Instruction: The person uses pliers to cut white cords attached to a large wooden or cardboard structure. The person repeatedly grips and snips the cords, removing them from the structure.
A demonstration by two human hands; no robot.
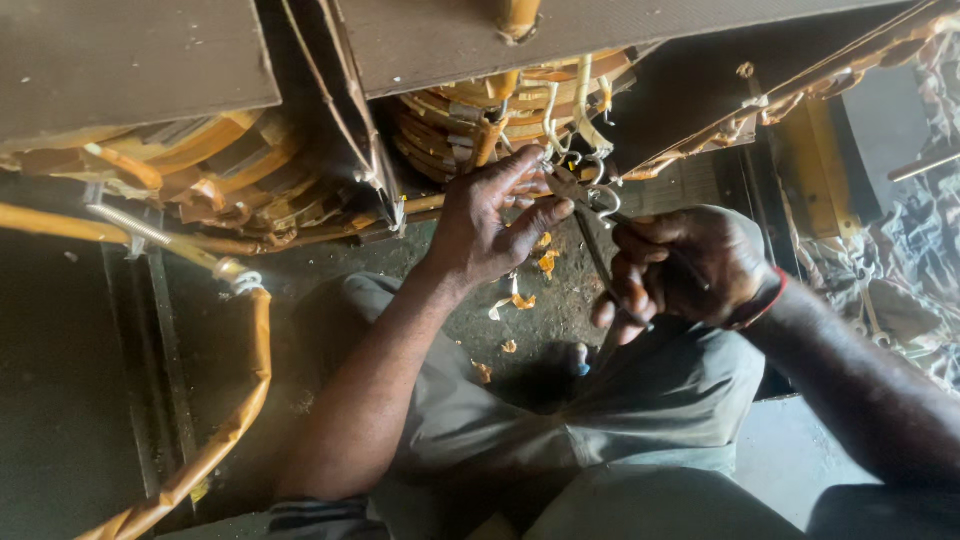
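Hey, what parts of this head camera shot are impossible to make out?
- Tool tip: the pliers end behind the left hand fingers and white ties.
- Tool handles: buried in the right hand.
- Upper coil windings: covered by the brown board.
- Floor scraps: too small and dim to identify.

Pliers (598, 250) handles buried in right hand (690, 268) — jaw tips lost among blurred windings (520, 110); both forearms cut off by btm/right edges.
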